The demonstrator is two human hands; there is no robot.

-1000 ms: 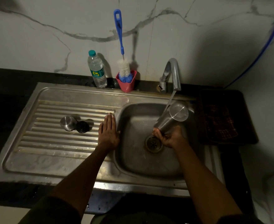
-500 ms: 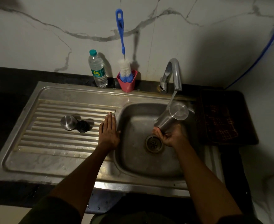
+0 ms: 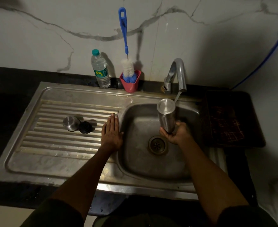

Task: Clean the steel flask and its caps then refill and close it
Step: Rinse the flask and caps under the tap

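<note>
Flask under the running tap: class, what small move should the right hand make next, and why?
Probably shift the flask slightly right, so the stream meets it. The right hand grips its lower end over the sink, closed end up, while water from the tap falls just beside its rim. The left hand rests flat on the drainboard.

Two caps (image 3: 77, 125) sit on the drainboard (image 3: 53, 145) left of the basin (image 3: 135, 161); bottle (image 3: 100, 71) stands behind.
</note>
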